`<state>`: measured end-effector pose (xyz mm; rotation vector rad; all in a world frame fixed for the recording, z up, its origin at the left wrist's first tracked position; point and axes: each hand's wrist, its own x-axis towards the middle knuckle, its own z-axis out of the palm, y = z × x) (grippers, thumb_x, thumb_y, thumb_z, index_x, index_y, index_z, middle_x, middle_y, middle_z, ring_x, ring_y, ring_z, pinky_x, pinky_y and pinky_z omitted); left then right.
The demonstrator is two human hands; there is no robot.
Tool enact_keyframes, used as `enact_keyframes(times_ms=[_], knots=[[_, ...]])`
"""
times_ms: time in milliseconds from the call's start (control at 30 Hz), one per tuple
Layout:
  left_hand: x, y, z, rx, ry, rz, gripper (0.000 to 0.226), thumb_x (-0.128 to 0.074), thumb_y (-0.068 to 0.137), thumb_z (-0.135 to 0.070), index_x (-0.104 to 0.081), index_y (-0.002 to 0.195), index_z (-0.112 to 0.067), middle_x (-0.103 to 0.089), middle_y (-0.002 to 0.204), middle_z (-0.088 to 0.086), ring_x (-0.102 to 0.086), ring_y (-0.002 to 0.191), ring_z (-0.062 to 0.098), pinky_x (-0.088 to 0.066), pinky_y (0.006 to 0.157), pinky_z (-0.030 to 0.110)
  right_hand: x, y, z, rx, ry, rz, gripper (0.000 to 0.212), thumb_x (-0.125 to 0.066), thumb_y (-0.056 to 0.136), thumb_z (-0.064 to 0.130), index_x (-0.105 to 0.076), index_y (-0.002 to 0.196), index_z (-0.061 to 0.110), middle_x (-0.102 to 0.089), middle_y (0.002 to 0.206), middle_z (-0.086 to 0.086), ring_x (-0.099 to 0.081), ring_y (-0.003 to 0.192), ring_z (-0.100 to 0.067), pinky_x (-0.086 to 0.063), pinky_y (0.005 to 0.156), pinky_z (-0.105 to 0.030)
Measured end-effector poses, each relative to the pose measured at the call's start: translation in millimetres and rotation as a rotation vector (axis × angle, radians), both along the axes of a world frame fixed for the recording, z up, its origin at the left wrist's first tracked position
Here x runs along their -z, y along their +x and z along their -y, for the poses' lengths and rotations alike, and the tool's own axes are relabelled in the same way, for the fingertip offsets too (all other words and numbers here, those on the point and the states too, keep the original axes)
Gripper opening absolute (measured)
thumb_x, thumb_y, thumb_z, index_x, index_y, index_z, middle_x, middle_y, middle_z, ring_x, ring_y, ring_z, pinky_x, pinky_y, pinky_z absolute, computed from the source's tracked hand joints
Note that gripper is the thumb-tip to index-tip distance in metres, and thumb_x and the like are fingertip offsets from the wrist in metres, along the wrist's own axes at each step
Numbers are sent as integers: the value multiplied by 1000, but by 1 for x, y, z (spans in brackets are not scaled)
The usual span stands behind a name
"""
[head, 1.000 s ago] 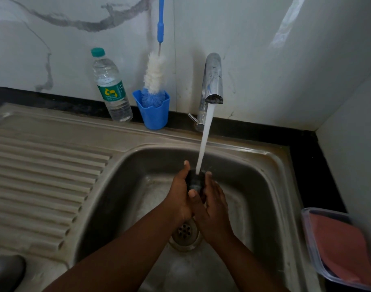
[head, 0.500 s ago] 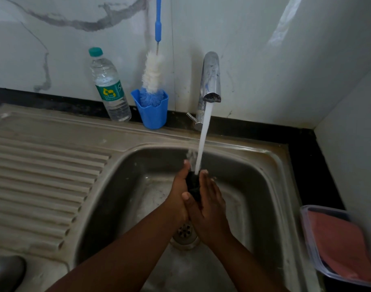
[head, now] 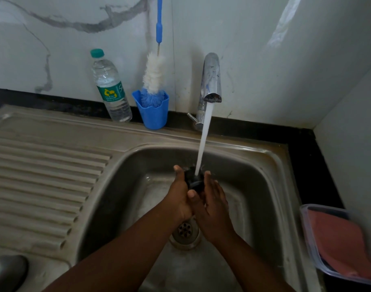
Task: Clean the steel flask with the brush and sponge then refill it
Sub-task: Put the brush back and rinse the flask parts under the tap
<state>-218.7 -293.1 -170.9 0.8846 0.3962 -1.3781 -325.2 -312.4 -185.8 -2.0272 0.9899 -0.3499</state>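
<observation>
Little change from half a second back: both hands still cup the small black piece under the tap stream, and the left thumb has slid a bit further across the front of it. The water now lands on top of the piece rather than just ahead of the fingers.

Left hand (head: 180,192) wraps the black piece (head: 193,179) from the left, fingers curled behind it, thumb across the front. Right hand (head: 215,199) presses against it from the right with fingers mostly straight and close together. The piece looks like a flask cap or lid; can't tell for sure. It sits over the sink basin (head: 262,186), above the drain (head: 185,230).

The tap (head: 210,81) is running and its stream (head: 203,142) hits the piece.

A rounded steel object (head: 5,272) lies at the drainboard's near left corner, cropped; likely the flask body, not certain.

The bottle brush (head: 154,74), blue handle and white fluff, stands in the blue cup (head: 155,114) at the back wall. The water bottle (head: 110,89) stands just left of the cup, with a teal cap and green label bearing a yellow logo; its text is too small to read.

A clear container (head: 306,239) with pink cloth (head: 338,245) sits on the right counter.
</observation>
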Motion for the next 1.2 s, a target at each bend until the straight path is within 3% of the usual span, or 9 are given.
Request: enact_keyframes(times_ms=[100, 200, 300, 467, 633, 733, 867, 1033, 1200], knots=[[2, 2, -1, 19, 75, 84, 74, -41, 88, -73, -65, 115, -9, -73, 83, 13, -72, 64, 23, -60, 51, 32, -2, -3, -7, -43, -21, 6, 85, -17, 79, 77, -2, 151, 35, -10, 161, 11, -6, 147, -7, -10, 119, -31], [-7, 0, -4, -20, 69, 81, 73, -57, 82, -66, -60, 121, -5, -69, 86, 17, -69, 52, 20, -58, 43, 27, 0, -8, -10, -18, -13, 29, 88, -17, 77, 83, -2, 149, 35, -14, 160, 11, -9, 144, -3, -11, 116, -25], [-9, -1, -8, -58, 22, 37, 74, -67, 73, -58, -59, 119, -1, -73, 86, 24, -74, 64, 28, -58, 65, 34, 1, -11, -10, -12, -57, 18, 88, -6, 73, 89, 0, 145, 38, -12, 161, 10, -7, 145, -2, -9, 116, -24], [-7, -3, -7, 34, 48, 35, 72, -44, 92, -68, -65, 121, -5, -75, 80, 18, -68, 86, 30, -60, 61, 39, -7, -5, -10, -85, -125, -60, 94, 2, 69, 90, 9, 147, 37, 8, 156, 18, 6, 145, -4, -2, 117, -28], [-1, -6, -15, 78, -7, 59, 60, -43, 97, -60, -70, 121, -12, -74, 106, 15, -72, 92, 29, -50, 86, 40, -17, 7, 4, -86, -178, -155, 105, 10, 65, 91, 3, 153, 35, 16, 154, 21, 19, 142, -6, 1, 116, -35], [4, -1, -8, 7, 35, 89, 50, -38, 104, -47, -66, 118, -8, -72, 88, 12, -70, 81, 25, -52, 78, 34, -21, 6, 5, -201, -271, -261, 98, 15, 65, 88, 1, 151, 43, 25, 151, 20, 24, 143, -13, 5, 115, -38], [5, 10, 0, 12, 92, 120, 39, -43, 100, -42, -63, 95, -9, -64, 68, 7, -64, 50, 18, -52, 47, 22, -19, -3, 5, -140, -323, -326, 100, 20, 63, 87, -13, 149, 48, 13, 160, 13, 18, 147, -17, -2, 117, -43], [22, 0, -1, -30, 92, 159, 53, -36, 104, -48, -74, 97, -12, -70, 84, 8, -70, 78, 21, -57, 68, 29, -19, 5, 13, -117, -294, -315, 100, 17, 64, 88, -19, 148, 47, 10, 162, 11, 18, 146, -20, 1, 117, -45], [7, 4, 4, 19, 127, 140, 36, -37, 103, -36, -54, 80, -14, -55, 59, 1, -57, 46, 14, -46, 49, 19, -22, -1, 8, -139, -330, -333, 96, 18, 64, 87, -15, 147, 52, 11, 161, 13, 17, 146, -18, 3, 116, -42]])
